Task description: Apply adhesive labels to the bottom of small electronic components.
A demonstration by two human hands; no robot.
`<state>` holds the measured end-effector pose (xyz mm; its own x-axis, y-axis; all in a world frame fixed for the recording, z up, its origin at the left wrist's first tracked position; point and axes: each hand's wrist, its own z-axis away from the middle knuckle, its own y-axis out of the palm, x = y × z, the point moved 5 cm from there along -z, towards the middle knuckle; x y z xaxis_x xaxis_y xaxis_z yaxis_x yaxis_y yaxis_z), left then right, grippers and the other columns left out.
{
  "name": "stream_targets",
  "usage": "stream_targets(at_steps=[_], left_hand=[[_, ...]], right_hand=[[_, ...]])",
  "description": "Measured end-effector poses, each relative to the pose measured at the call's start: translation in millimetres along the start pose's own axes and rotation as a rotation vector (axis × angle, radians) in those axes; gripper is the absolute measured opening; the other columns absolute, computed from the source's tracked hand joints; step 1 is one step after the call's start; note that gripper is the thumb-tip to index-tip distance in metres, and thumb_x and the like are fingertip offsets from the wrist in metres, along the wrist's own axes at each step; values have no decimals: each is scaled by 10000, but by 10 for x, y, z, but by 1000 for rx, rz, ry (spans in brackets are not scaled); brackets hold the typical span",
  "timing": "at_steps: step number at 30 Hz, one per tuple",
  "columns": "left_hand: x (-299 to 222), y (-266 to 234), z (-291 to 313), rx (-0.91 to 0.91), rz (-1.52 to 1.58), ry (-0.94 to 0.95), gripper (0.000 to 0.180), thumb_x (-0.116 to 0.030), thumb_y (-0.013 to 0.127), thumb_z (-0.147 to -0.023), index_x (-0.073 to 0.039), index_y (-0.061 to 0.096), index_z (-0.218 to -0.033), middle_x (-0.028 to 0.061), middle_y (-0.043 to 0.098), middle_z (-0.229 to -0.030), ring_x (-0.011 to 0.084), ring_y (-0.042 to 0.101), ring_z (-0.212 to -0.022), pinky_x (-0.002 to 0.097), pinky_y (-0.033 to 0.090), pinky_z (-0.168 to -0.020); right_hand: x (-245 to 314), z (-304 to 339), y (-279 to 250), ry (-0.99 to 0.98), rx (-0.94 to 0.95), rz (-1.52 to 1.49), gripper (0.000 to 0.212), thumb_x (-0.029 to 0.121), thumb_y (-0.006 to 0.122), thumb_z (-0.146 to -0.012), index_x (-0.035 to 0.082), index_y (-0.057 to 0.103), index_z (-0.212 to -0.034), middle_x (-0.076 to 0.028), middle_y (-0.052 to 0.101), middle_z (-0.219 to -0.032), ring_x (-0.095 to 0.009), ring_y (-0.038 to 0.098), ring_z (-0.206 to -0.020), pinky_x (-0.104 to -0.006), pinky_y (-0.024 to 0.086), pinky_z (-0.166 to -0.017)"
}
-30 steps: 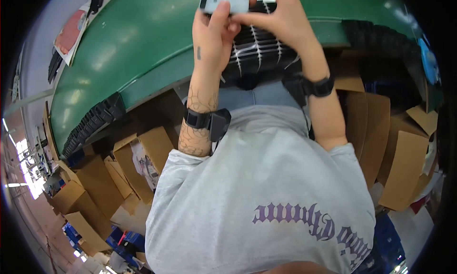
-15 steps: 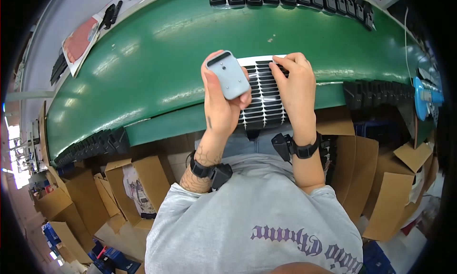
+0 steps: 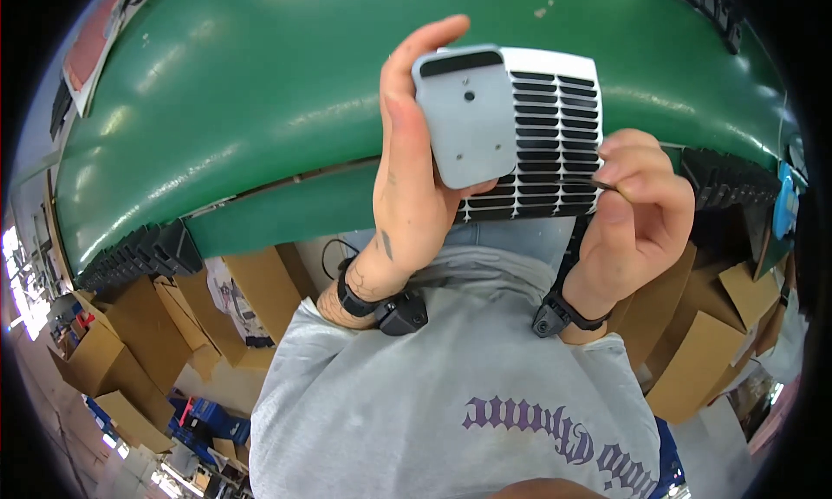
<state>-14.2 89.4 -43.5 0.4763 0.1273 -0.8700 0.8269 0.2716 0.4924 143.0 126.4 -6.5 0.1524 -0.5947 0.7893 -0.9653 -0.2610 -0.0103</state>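
My left hand (image 3: 406, 183) is wrapped round a pale grey-blue housing (image 3: 472, 122), its flat face up. The housing has rounded corners, small holes and a black strip (image 3: 461, 62) across its far end. Behind it, to the right, spreads a white sheet (image 3: 550, 59) with rows of black adhesive strips. Whether my left fingers also touch that sheet is hidden. At the sheet's right edge my right hand (image 3: 641, 213) is closed in a pinch on a thin dark strip (image 3: 601, 184). The strip's left end lies over the sheet; I cannot tell whether it is still attached.
The green worktop (image 3: 286, 66) curves round in front of me. Rows of black devices stand at left (image 3: 143, 255), right (image 3: 728, 180) and far right (image 3: 706, 5). Below the edge are open cardboard boxes (image 3: 130, 343) on the left and another box (image 3: 702, 360) on the right.
My right hand has moved from the sheet's far edge to its right side, nearer me, and now pinches a strip. The housing and sheet appear larger and closer.
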Motion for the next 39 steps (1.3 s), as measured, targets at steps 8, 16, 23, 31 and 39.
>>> stream_targets(at_steps=[8, 16, 23, 31, 39], left_hand=[[-104, 218, -9, -120, -14, -76, 713, -581, 246, -962, -16, 266, -1395, 133, 531, -1191, 232, 524, -1141, 380, 428, -976], [-95, 174, 17, -107, -41, -79, 683, -560, 275, -967, -30, 269, -1398, 130, 524, -1204, 222, 549, -1062, 354, 448, -923], [-174, 111, 104, -112, -81, -52, 682, -562, 273, -967, -31, 273, -1394, 130, 526, -1183, 215, 544, -1028, 347, 446, -892], [-111, 59, 110, -120, -112, -39, 681, -565, 271, -966, -32, 278, -1389, 130, 529, -1159, 207, 539, -990, 339, 443, -857], [-71, 42, 141, -123, -146, -19, 680, -568, 268, -965, -34, 283, -1384, 130, 532, -1135, 198, 534, -951, 331, 440, -822]], right_hand=[[-74, 142, 168, 266, 93, -216, 495, 119, 632, -823, -21, 433, -1254, -105, 563, -842, -285, 541, -973, -501, 406, -943], [-50, 188, 262, 289, 133, -172, 524, 114, 673, -802, -18, 428, -1247, -90, 576, -795, -281, 537, -1018, -479, 382, -970], [-16, 173, 310, 265, 190, -103, 510, 71, 682, -774, 4, 433, -1215, -98, 587, -787, -304, 525, -1020, -437, 369, -950], [-22, 170, 311, 214, 216, -68, 485, 43, 690, -755, 21, 448, -1175, -94, 588, -783, -295, 529, -997, -416, 367, -948], [-21, 171, 307, 172, 254, -63, 474, 41, 690, -753, 26, 448, -1161, -98, 584, -782, -296, 532, -997, -416, 370, -944]])
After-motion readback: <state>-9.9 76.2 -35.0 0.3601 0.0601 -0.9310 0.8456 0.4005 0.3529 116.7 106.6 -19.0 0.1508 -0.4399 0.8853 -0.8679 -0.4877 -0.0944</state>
